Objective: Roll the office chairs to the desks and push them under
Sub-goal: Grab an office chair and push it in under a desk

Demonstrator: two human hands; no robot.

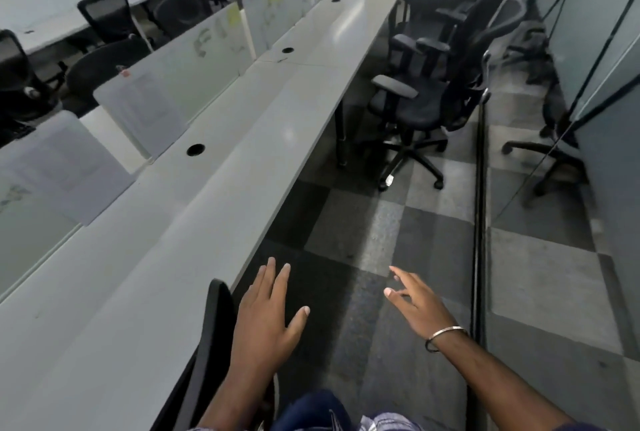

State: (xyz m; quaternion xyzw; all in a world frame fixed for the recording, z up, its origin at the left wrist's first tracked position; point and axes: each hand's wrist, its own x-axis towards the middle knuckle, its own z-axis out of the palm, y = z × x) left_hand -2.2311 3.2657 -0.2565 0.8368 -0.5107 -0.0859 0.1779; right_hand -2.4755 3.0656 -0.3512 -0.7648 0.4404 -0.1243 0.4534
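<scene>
- A dark chair back [211,337] stands nearest the camera at the bottom, its top edge against the front edge of the long white desk [194,250]; the seat below is hidden.
- The left hand [266,312] hovers just right of that chair back, fingers straight and spread, holding nothing; whether it touches the chair cannot be told.
- The right hand [415,302] hangs over the checkered carpet [381,222], fingers loosely apart and empty, with a metal bangle [445,337] at the wrist.
- Round cable holes [195,149] dot the desk, and frosted divider panels [162,91] run along its far side.
- Further along the aisle, a black office chair [412,111] with grey armrests stands out from the desk, on its wheeled base.
- Behind it, more black chairs [436,14] crowd together near the desk's edge.
- A glass partition [588,49] lines the right side, showing chair reflections.
</scene>
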